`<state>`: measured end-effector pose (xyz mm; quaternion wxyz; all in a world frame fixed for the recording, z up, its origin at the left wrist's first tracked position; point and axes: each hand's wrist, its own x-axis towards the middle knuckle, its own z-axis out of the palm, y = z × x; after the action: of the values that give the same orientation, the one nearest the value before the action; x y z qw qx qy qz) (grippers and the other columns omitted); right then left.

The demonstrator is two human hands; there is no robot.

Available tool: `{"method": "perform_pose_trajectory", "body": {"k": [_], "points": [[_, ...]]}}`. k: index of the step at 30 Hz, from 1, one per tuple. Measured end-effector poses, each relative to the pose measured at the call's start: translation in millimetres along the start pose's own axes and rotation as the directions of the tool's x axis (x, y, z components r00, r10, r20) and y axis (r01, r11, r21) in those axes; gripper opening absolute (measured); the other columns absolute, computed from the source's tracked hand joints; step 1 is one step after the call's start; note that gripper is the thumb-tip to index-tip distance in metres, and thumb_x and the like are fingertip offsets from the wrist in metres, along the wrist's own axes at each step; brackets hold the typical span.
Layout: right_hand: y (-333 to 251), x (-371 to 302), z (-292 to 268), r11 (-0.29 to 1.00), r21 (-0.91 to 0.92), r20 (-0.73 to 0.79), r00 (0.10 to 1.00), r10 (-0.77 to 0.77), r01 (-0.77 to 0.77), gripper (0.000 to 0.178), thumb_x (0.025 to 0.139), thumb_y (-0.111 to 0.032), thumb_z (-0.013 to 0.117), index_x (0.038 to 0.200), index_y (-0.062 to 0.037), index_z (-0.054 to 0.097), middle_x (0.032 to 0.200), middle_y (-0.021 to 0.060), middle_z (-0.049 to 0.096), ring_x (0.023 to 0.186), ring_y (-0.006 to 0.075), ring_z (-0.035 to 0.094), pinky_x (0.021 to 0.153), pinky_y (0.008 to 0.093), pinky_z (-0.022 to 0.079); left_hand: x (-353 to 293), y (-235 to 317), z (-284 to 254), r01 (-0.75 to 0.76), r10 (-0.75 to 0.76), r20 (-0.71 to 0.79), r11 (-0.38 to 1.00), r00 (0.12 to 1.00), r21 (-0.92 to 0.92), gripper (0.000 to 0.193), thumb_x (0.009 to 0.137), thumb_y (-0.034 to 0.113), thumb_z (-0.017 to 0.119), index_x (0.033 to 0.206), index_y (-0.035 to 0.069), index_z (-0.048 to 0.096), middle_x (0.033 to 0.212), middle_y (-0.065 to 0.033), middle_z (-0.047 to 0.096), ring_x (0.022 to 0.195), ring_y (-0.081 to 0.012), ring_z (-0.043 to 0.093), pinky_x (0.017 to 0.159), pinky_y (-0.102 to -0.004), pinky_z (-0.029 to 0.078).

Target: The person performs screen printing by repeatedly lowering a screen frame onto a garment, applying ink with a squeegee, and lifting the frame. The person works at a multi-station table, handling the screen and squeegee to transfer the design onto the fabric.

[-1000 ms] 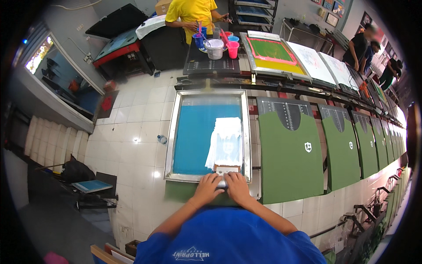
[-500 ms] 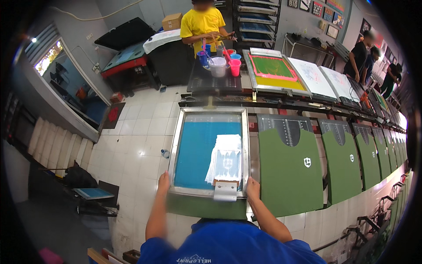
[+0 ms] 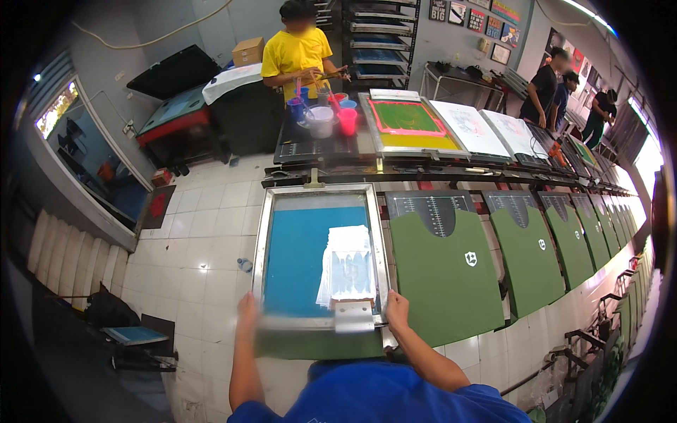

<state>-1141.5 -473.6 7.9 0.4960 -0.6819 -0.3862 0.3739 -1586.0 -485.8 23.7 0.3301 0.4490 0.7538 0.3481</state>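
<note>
A metal-framed printing screen (image 3: 260, 240) with blue mesh spans the space before me. My left hand (image 3: 247, 310) is closed at its near left edge, blurred and with the fingers partly hidden. On the near right edge my right hand (image 3: 397, 310) is closed, knuckles up. White ink (image 3: 331, 264) covers the right part of the mesh around a small faint design. At the near end of that patch rests a squeegee with a metal plate (image 3: 354, 319). Green fabric (image 3: 317, 345) shows below the screen's near edge.
To the right, several boards carry green shirt pieces (image 3: 444, 282) with white shield prints. Beyond a rail stand ink tubs (image 3: 321, 123) and another screen (image 3: 416, 144). A person in yellow (image 3: 297, 60) works there; other people are at the far right. A bottle (image 3: 244, 264) lies on the floor.
The whole view has shifted, so the screen and my hands appear farther left and slightly lower. Both hands stay at the screen's edges, and its near edge is now blurred.
</note>
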Motion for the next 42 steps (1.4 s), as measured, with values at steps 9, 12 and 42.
{"method": "perform_pose_trajectory", "body": {"k": [9, 12, 42], "points": [[8.8, 51.2, -227.6, 0.999, 0.047, -0.083, 0.996, 0.029, -0.025, 0.04, 0.1, -0.022, 0.051, 0.063, -0.0069, 0.05, 0.06, -0.0079, 0.039, 0.056, 0.0044, 0.034, 0.049, 0.0274, 0.025, -116.1, 98.2, 182.3, 0.114, -0.067, 0.132, 0.917, 0.989, -0.383, 0.048, 0.105, 0.034, 0.043, 0.133, -0.002, 0.054, 0.13, -0.0144, 0.058, 0.121, -0.0229, 0.054, 0.104, -0.0355, 0.041], [21.3, 86.7, -310.4, 0.999, -0.028, -0.087, 0.996, -0.023, 0.021, 0.041, 0.1, -0.023, 0.051, 0.065, -0.0031, 0.049, 0.06, -0.0064, 0.04, 0.056, 0.0063, 0.034, 0.05, 0.0298, 0.027, -141.6, 106.8, 267.6, -0.034, 0.055, 0.049, 0.933, 0.997, -0.359, 0.047, 0.104, 0.032, 0.042, 0.129, -0.005, 0.056, 0.123, -0.0174, 0.059, 0.117, -0.0277, 0.055, 0.102, -0.0357, 0.041], [60.8, 205.6, -400.6, 0.971, 0.129, 0.04, 0.979, 0.198, -0.202, 0.033, 0.099, -0.022, 0.057, 0.1, 0.0086, 0.069, 0.084, 0.0066, 0.068, 0.07, 0.0108, 0.058, 0.065, 0.027, 0.047, -149.3, 201.1, 370.7, 0.129, -0.128, 0.019, 0.969, 0.992, -0.21, 0.05, 0.099, 0.034, 0.051, 0.123, -0.009, 0.059, 0.121, -0.0148, 0.064, 0.113, -0.0236, 0.058, 0.1, -0.0341, 0.043]]}}
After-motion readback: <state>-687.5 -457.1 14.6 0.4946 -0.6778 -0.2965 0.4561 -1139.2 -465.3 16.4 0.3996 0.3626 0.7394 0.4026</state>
